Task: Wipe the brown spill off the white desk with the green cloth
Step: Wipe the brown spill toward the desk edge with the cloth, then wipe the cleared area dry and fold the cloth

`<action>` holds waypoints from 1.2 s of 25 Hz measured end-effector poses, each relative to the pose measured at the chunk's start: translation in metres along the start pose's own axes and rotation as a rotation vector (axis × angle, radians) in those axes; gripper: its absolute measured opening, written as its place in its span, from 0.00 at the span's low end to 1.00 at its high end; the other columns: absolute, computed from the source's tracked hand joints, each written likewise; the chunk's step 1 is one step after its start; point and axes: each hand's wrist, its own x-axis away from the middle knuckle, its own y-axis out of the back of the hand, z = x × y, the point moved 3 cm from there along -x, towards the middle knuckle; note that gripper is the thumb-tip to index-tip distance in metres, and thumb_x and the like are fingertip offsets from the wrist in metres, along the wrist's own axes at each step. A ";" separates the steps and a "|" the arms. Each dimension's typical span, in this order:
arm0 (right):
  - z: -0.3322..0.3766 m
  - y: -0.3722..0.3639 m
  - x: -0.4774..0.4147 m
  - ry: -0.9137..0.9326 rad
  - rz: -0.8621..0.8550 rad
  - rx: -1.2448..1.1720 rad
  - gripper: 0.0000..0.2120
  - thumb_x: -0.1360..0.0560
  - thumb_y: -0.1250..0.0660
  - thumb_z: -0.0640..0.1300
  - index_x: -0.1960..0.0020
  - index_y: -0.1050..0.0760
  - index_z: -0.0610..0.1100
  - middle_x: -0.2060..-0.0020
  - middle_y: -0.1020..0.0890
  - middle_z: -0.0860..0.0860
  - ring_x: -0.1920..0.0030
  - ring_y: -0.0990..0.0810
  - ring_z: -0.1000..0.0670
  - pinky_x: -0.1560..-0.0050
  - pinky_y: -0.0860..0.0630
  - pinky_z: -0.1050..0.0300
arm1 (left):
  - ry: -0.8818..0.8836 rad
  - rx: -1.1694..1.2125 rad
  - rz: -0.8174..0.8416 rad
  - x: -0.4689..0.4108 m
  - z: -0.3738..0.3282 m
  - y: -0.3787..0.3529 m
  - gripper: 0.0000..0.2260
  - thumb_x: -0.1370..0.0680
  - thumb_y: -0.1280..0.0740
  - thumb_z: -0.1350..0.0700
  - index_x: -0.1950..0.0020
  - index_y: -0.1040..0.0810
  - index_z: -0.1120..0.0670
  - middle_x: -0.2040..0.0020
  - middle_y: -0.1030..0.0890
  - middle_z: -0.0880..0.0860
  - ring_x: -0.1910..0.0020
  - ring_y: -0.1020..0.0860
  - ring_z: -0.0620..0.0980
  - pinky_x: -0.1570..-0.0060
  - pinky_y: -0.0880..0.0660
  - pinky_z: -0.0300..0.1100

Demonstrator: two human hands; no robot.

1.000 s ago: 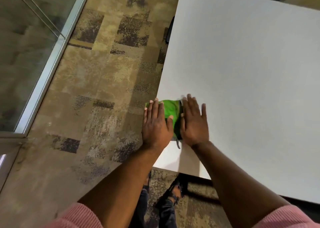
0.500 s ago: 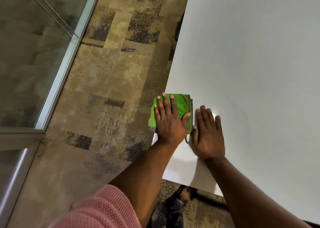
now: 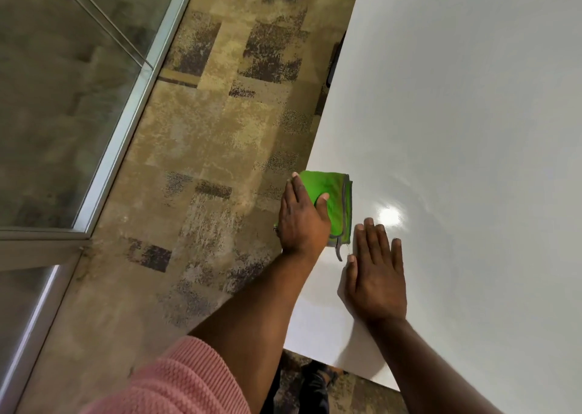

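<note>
A folded green cloth (image 3: 337, 202) with a grey hem lies at the left edge of the white desk (image 3: 466, 136), partly hanging over it. My left hand (image 3: 300, 221) grips the cloth's left side, thumb on top, fingers mostly hidden under the overhanging part. Just to the cloth's lower right, my right hand (image 3: 376, 272) rests flat on the desk, fingers spread, holding nothing. No brown spill shows anywhere on the desk. A bright light reflection sits beyond the right fingertips.
Patterned brown carpet (image 3: 201, 167) lies left of the desk. A glass partition with a metal frame (image 3: 126, 123) runs along the far left. The desk's near corner is just below my right wrist, with a dark shoe (image 3: 315, 385) under it.
My right hand slid off the cloth and down to the bare desk beside it. My left hand went from lying flat on the cloth to gripping its overhanging edge.
</note>
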 end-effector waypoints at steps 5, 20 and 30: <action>0.001 0.001 -0.001 0.010 0.009 0.018 0.31 0.18 0.46 0.48 0.16 0.43 0.41 0.16 0.44 0.45 0.15 0.49 0.45 0.17 0.52 0.39 | -0.064 0.007 0.000 -0.034 -0.008 0.000 0.31 0.16 0.39 0.44 0.19 0.40 0.60 0.23 0.31 0.62 0.27 0.28 0.63 0.37 0.25 0.55; -0.001 0.002 -0.002 0.010 0.059 0.043 0.31 0.15 0.51 0.51 0.15 0.49 0.42 0.15 0.47 0.44 0.15 0.51 0.43 0.17 0.54 0.38 | -0.048 -0.014 -0.078 0.069 0.054 0.005 0.29 0.16 0.40 0.44 0.21 0.36 0.61 0.27 0.26 0.61 0.35 0.21 0.64 0.47 0.21 0.54; 0.003 0.006 0.005 0.043 0.071 0.065 0.32 0.16 0.56 0.52 0.15 0.51 0.40 0.15 0.49 0.43 0.15 0.53 0.42 0.17 0.57 0.39 | 0.084 -0.014 -0.111 0.159 0.108 0.012 0.25 0.16 0.40 0.44 0.27 0.30 0.60 0.35 0.21 0.61 0.42 0.19 0.64 0.54 0.22 0.53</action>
